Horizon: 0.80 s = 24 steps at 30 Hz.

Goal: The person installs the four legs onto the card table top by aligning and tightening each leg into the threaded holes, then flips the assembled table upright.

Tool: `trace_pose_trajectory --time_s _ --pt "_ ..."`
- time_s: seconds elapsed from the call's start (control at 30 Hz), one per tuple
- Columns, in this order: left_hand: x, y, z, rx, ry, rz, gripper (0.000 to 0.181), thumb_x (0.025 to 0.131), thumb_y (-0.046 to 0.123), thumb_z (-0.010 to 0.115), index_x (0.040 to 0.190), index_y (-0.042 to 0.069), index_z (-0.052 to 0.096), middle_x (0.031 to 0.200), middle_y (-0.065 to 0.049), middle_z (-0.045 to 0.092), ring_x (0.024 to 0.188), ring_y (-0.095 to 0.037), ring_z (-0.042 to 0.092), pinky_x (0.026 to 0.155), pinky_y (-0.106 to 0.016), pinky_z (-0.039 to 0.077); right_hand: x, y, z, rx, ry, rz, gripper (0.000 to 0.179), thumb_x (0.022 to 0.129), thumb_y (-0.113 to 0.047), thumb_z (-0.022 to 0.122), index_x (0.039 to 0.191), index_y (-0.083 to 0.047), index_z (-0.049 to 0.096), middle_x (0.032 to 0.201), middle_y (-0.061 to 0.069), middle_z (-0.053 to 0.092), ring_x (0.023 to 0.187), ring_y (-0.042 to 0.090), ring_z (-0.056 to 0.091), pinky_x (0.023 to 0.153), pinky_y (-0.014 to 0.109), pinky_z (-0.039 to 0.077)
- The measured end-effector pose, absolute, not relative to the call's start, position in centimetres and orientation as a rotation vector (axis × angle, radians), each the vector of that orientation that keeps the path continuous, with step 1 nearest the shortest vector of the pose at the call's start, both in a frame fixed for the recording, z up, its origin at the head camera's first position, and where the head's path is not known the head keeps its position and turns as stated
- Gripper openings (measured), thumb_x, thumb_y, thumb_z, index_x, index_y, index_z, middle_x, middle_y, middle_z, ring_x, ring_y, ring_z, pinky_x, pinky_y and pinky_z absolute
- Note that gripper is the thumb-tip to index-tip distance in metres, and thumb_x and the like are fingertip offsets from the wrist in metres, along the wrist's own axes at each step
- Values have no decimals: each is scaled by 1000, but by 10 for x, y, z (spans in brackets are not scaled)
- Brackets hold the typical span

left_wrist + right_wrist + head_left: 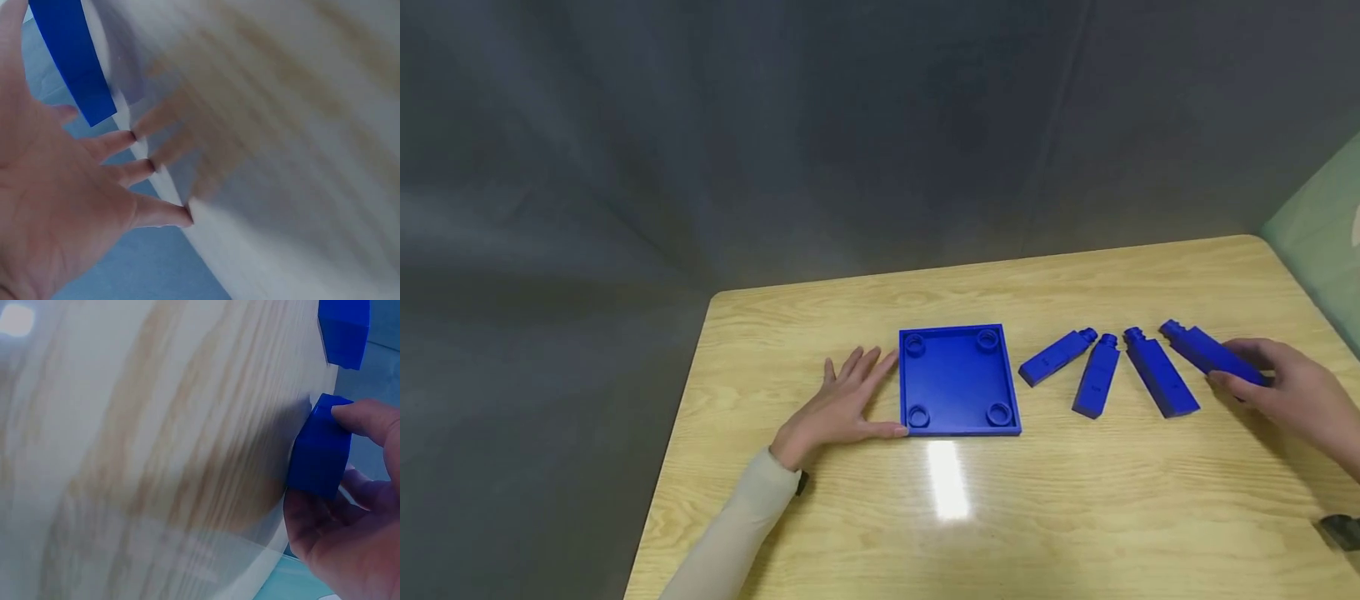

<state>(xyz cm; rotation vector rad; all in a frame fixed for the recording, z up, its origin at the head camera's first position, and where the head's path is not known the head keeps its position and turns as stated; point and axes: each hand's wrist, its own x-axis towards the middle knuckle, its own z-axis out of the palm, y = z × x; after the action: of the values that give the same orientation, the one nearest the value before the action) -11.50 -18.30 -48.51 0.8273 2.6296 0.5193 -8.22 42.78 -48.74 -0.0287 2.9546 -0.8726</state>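
Note:
A square blue tray-like base (958, 379) with a raised rim and a round socket in each corner lies mid-table. Along its left side my left hand (842, 408) is spread, fingers straight, thumb at the near left corner and a fingertip by the left rim. At the far right, my right hand (1288, 383) grips the lower end of a blue square leg (1213, 354) with a threaded tip, thumb on one side and fingers on the other. In the right wrist view, that leg's square end (319, 450) sits between thumb and fingers, close over the tabletop.
Three more blue legs, a left one (1054, 358), a middle one (1097, 379) and a right one (1161, 375), lie between base and right hand, threaded tips pointing away. The wooden table (1037, 517) ends at a dark curtain (880, 133) behind; a green surface (1318, 225) borders the right.

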Motion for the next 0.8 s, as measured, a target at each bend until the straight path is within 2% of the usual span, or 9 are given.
trace_pose_trajectory --time_s 0.1,0.17,0.3,0.43,0.53,0.57,0.63,0.73,0.8 --pt "-115 -182 -482 817 2610 501 118 93 77 69 178 32 1 182 -17 8 166 -43 -1 118 -82 -1 -83 428 -486 2 2979 -834 52 105 -16 77 129 23 53 117 50 58 100 70 60 59 47 58" --pt "-116 -181 -479 812 2603 490 117 93 78 70 178 33 3 182 -16 9 166 -43 0 118 -82 2 -83 428 -486 25 2981 -823 51 104 -15 77 127 24 53 116 51 58 99 70 59 65 59 58" --pt "-120 -179 -474 815 2599 473 117 93 76 71 178 32 4 181 -17 11 165 -45 4 117 -84 7 -84 427 -485 73 2992 -806 48 106 -14 73 128 23 52 118 51 57 101 69 59 73 68 54" --pt "-123 -179 -472 826 2605 454 118 93 75 72 178 30 4 180 -19 12 164 -48 7 115 -86 10 -85 427 -484 117 2985 -816 50 109 -19 69 127 23 52 115 50 59 99 67 61 63 46 54" --pt "-124 -180 -472 826 2610 443 119 93 76 72 178 31 3 180 -20 12 164 -49 8 114 -87 11 -85 427 -481 159 2951 -868 54 110 -25 66 128 23 51 113 49 60 99 66 61 60 29 44" --pt "-124 -180 -473 825 2612 444 119 93 76 72 178 31 3 180 -20 12 164 -49 8 114 -87 11 -85 427 -481 167 2932 -909 54 111 -26 65 130 23 51 113 48 61 95 53 68 60 25 42" --pt "-123 -180 -474 820 2613 451 119 92 76 72 178 31 3 180 -20 13 164 -49 8 114 -87 11 -85 427 -481 169 2874 -1052 47 111 -26 65 131 16 54 100 24 74 90 26 73 61 19 41" --pt "-122 -180 -475 814 2608 450 119 93 76 72 178 32 2 180 -19 12 164 -48 7 115 -87 10 -83 427 -485 183 2761 -1312 20 112 -25 66 129 -17 61 94 -14 74 85 -11 61 64 11 42" --pt "-122 -179 -475 819 2608 439 119 92 77 72 178 32 2 180 -19 12 164 -48 8 115 -86 11 -82 426 -486 195 2691 -1483 20 111 -22 67 123 -35 58 93 -34 64 84 -18 57 67 7 44"
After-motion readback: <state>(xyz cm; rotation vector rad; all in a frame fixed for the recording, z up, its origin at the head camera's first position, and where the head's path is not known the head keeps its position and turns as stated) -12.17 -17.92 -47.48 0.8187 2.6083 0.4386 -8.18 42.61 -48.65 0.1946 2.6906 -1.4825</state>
